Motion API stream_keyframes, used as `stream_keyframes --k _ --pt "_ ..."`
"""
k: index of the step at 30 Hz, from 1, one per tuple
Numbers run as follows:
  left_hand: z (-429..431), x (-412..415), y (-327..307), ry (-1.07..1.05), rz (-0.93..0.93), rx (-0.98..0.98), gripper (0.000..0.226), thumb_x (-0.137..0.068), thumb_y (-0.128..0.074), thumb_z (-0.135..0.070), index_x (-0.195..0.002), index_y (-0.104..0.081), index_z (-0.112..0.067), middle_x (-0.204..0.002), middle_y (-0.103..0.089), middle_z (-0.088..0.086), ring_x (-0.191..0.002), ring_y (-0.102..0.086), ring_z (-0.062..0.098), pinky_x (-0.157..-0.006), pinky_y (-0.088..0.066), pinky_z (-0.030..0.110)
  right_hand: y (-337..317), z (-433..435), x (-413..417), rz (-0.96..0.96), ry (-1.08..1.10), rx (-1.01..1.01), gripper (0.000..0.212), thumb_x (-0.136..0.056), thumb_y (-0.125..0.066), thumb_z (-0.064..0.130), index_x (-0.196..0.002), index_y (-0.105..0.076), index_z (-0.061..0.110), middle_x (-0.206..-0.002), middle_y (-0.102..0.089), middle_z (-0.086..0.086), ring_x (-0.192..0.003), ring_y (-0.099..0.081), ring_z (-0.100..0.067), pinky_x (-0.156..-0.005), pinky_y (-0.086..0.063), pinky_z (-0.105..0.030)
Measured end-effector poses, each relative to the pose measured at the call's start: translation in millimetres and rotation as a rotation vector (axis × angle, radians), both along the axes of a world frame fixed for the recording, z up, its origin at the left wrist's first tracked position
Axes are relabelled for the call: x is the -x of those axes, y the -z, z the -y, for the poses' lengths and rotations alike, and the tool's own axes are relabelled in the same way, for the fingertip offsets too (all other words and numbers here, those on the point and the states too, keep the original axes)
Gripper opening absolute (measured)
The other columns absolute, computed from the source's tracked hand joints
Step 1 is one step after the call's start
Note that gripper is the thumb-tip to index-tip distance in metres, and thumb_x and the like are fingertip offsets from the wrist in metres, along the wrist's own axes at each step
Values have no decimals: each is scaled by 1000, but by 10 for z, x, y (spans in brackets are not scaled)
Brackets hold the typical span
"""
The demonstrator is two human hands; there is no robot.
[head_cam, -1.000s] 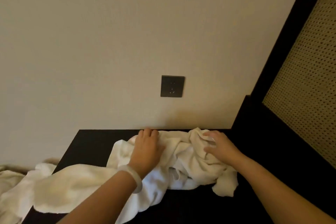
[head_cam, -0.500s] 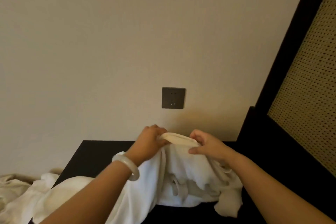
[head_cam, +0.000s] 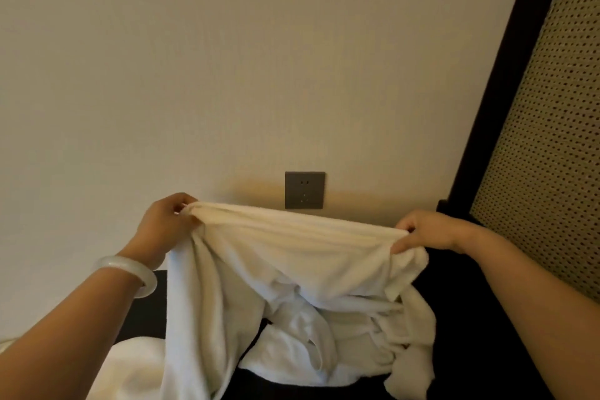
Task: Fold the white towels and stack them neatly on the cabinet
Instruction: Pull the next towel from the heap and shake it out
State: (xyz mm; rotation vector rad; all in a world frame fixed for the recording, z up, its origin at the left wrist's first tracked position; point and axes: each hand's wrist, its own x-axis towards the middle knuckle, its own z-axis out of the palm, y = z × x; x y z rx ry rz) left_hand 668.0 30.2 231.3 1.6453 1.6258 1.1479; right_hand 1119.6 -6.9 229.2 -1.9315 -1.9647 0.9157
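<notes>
Because a towel folds square only once one edge is found and drawn straight, both hands hold a hem of the white towel (head_cam: pixel 292 253) up off the dark cabinet (head_cam: pixel 470 318). The hem is stretched between them so the rest can hang and the tangle can drop out. At nine o'clock of the cloth, the left hand (head_cam: pixel 165 224) pinches the end of the hem between thumb and curled fingers, with a pale bangle (head_cam: pixel 130 273) on that wrist. At three o'clock the right hand (head_cam: pixel 428 230) pinches the other end the same way, fingers folded close, nothing else in its grasp. The towel's lower part lies bunched on the cabinet top toward six o'clock, so I judge the folding proper has not begun. Another white towel (head_cam: pixel 130 364) lies crumpled at seven o'clock. A wall socket (head_cam: pixel 304 190) sits at twelve o'clock, just above the raised hem.
</notes>
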Motion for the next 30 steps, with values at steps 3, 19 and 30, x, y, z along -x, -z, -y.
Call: stream_keyframes --k 3,19,30 --pt "32 10 103 111 -222 233 29 -74 -57 19 -84 -69 -6 -90 -67 15 -88 -59 29 -77 -45 33 -82 -20 29 -371 139 -124 30 -75 -76 43 -83 -76 14 -86 -75 -5 -77 -69 -14 -74 -53 -29" --pt "145 -1078 82 269 151 -9 9 -87 -73 -35 -93 -71 -28 -86 -72 -9 -88 -66 17 -67 -48 22 -363 -93 1398 -432 -118 -293 37 -78 -79 2 -108 -66 19 -103 -69 3 -96 -65 -13 -85 -53 -24" --pt "514 177 936 -132 347 305 34 -82 -78 -16 -112 -64 -6 -102 -69 22 -86 -68 36 -71 -59 51 1701 432 445 137 410 104 41 -85 -71 42 -115 -62 16 -114 -64 -7 -108 -61 -26 -93 -51 -41"
